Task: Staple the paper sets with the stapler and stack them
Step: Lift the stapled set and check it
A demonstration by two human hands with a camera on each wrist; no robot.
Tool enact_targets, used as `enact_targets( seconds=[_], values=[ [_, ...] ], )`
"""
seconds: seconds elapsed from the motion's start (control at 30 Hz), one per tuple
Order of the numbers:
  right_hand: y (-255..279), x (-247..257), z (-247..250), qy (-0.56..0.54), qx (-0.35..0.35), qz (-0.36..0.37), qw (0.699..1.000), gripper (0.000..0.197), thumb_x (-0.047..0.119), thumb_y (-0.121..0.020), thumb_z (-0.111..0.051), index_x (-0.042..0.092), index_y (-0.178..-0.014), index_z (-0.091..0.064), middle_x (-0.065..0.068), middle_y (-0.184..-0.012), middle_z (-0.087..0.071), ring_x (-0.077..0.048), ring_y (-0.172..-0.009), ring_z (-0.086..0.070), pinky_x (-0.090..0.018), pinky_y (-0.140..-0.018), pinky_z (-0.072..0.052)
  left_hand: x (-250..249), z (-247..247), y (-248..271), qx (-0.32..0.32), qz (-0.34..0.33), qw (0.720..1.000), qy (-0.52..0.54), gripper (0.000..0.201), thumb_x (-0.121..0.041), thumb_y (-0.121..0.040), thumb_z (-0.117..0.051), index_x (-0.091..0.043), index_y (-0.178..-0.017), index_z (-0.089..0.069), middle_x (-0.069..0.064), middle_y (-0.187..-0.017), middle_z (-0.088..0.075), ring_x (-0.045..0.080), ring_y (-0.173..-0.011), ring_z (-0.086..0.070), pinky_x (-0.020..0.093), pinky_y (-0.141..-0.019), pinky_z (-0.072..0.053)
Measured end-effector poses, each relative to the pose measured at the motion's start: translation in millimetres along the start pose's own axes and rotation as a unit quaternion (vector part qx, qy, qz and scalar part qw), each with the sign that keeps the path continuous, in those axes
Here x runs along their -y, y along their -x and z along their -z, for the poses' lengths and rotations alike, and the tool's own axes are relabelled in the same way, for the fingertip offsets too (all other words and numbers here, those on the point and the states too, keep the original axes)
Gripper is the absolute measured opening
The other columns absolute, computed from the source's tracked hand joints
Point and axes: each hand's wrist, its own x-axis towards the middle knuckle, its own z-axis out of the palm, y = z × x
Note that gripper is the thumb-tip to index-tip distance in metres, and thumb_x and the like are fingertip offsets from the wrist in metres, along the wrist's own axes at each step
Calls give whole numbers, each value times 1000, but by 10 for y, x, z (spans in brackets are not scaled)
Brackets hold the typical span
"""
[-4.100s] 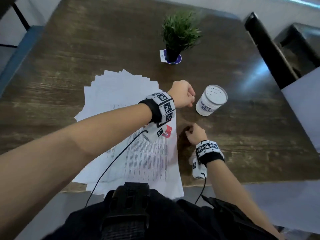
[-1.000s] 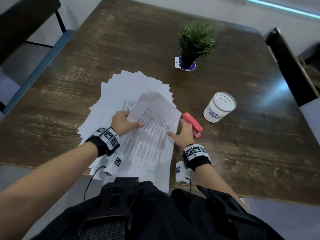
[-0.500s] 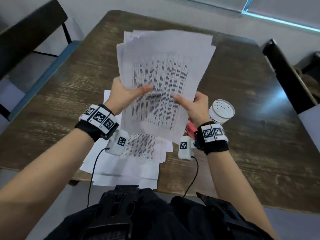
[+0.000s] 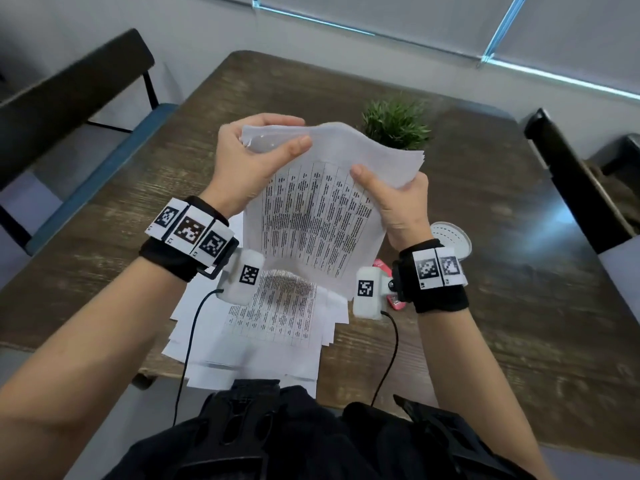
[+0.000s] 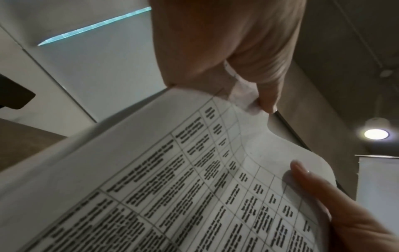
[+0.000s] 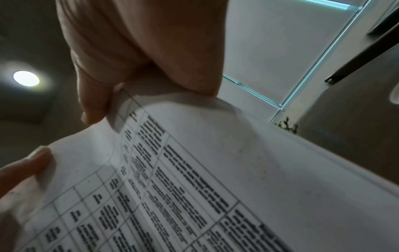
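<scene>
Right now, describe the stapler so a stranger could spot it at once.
Start from the dark wooden table and find the person's right hand holding up the sheets. Just below its wristband, beside the white perforated cup, lies the stapler, mostly hidden. It is the only pink-red thing there.

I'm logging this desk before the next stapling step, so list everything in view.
held paper set: one, white with printed tables, lifted above the table in both hands
loose sheets: one fanned pile, white, on the table's near edge
stapler: one, pink-red, on the table, mostly hidden behind the right wrist
cup: one, white, right of the papers
potted plant: one, green, far side
table: one, dark wood
chairs: two, black, left and right
left hand: pinches the set's top corner
right hand: grips its right edge
</scene>
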Motion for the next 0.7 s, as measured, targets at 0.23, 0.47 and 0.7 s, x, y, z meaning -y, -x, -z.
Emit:
enact_targets(
  seconds=[0.23,0.47,0.7],
  values=[
    [-126,165,-34,248,-68,140,956,38,33,-77,-79,23,-109,-62,11,-104,-68,-3,-93,-66,-32,-89,-53,188,148,-161,2,31,999,-32,23,-17,-76,-83,-7,-94,-74,1,-88,-75,15,-85,-70,31,-76,-57],
    [-157,324,-315,655,99,255,705,34,38,-93,-54,22,-123,-58,3,-118,-62,-21,-110,-57,-41,-96,-28,297,-3,-77,38,-7,999,-15,10,-7,-78,-79,-9,-85,-72,-11,-73,-73,3,-69,-68,19,-64,-53],
    [-161,298,-40,484,55,171,856,16,35,-98,-51,25,-102,-62,7,-99,-63,-17,-92,-59,-37,-75,-48,560,36,-27,75,53,990,-107,30,-30,-65,-82,-5,-78,-73,-3,-75,-74,15,-73,-72,33,-64,-59]
  ],
)
